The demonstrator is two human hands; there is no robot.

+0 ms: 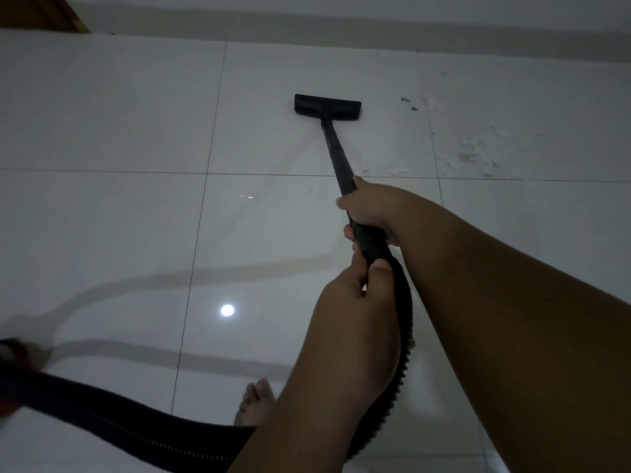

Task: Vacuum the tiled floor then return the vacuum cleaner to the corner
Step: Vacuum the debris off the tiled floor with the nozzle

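A black vacuum wand (336, 151) slants away from me across the white tiled floor (119, 216), ending in a flat black floor head (327, 104) that rests on a tile. My right hand (372, 208) grips the wand higher up. My left hand (355, 288) holds the handle end just below it, where the ribbed black hose (129, 421) begins. The hose loops down behind my arms and runs left to a red vacuum body (10, 356), only partly in view at the left edge.
White scraps and dark bits of debris (471, 151) lie scattered on the tiles right of the floor head. A pale wall base (341, 25) runs along the far side, with a brown wooden corner (41, 11) top left. My bare foot (254, 404) stands below.
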